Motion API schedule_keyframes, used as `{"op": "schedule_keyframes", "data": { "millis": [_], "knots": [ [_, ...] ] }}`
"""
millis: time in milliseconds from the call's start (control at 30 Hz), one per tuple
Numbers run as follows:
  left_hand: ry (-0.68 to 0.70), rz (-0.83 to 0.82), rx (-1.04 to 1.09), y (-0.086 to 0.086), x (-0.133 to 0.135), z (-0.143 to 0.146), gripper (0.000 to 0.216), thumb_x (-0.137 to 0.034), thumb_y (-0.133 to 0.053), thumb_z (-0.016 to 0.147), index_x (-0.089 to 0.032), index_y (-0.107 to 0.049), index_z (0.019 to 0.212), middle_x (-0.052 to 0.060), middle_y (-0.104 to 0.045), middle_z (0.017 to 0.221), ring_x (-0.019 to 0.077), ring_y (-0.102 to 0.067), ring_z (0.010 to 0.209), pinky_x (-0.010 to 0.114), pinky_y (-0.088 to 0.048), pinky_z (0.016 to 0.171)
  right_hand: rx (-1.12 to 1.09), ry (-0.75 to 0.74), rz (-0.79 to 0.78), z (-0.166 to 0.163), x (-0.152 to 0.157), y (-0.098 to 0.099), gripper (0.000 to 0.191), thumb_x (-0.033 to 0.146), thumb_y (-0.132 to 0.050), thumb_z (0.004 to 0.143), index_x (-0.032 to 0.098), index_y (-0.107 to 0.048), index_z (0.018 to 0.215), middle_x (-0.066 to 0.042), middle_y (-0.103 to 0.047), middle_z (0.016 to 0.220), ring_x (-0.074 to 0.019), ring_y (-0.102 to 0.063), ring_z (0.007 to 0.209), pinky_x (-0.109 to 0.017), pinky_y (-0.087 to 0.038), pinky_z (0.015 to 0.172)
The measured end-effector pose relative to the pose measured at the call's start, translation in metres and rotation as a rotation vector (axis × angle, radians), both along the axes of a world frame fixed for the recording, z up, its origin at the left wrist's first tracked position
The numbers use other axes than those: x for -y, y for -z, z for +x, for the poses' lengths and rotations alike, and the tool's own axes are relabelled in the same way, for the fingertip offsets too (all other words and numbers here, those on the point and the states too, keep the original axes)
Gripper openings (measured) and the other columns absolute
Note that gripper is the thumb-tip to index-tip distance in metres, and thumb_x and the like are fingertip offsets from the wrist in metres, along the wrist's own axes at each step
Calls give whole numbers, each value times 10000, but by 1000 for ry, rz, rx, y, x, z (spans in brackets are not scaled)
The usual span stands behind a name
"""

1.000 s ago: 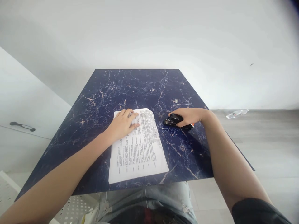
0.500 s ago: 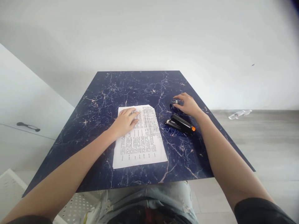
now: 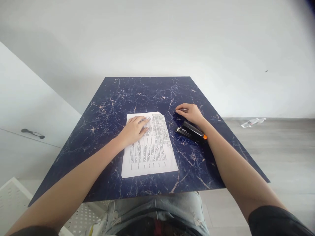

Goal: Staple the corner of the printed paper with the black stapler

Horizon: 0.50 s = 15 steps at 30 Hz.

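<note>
A printed white sheet of paper (image 3: 151, 150) with a clipped top right corner lies on the dark blue marbled table (image 3: 137, 93). My left hand (image 3: 135, 129) lies flat on the sheet's upper left part, fingers stretched out. My right hand (image 3: 189, 112) rests on the table just right of the sheet's top corner, its fingers drawn together and pointing left; what they hold, if anything, is hidden. A black stapler (image 3: 191, 131) with an orange end lies on the table right beside that wrist, untouched.
A white cabinet with a dark handle (image 3: 32, 133) stands at the left. A white perforated basket (image 3: 12, 200) sits below the table's left corner. A clear plastic bottle (image 3: 253, 122) lies on the grey floor at the right, by the wall.
My right hand let go of the stapler, reached back to a small silvery thing on the table, then drew left toward the sheet's top corner. The left hand stayed on the paper.
</note>
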<state>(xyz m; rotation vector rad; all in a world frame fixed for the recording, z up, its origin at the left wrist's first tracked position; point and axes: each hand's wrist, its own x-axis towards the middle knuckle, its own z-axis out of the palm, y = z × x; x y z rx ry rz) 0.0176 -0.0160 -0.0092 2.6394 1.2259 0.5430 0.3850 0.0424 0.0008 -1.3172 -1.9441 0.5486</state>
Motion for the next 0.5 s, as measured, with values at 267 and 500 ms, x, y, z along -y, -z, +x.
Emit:
{"op": "schedule_keyframes", "data": {
  "millis": [267,500],
  "knots": [
    [7,16,-41,-4,3,1,421,-377,-494,1094,-207,-613,1460,150,-575,1506,353,-527,1406,580,-424,1204,50,-339,-210,-4,-1,0,574,326,-635,963,360,-585,1533,19,-498,1664,-283,-465,1541,-566,-324,1312],
    [-6,1,-60,-4,3,1,454,-398,-492,1088,-196,-604,1479,158,-557,1536,360,-507,1431,592,-410,1215,194,-352,-295,14,24,-47,473,619,-565,1008,266,-729,1278,-101,-741,1311,-317,-697,1164,-515,-561,1021]
  ]
}}
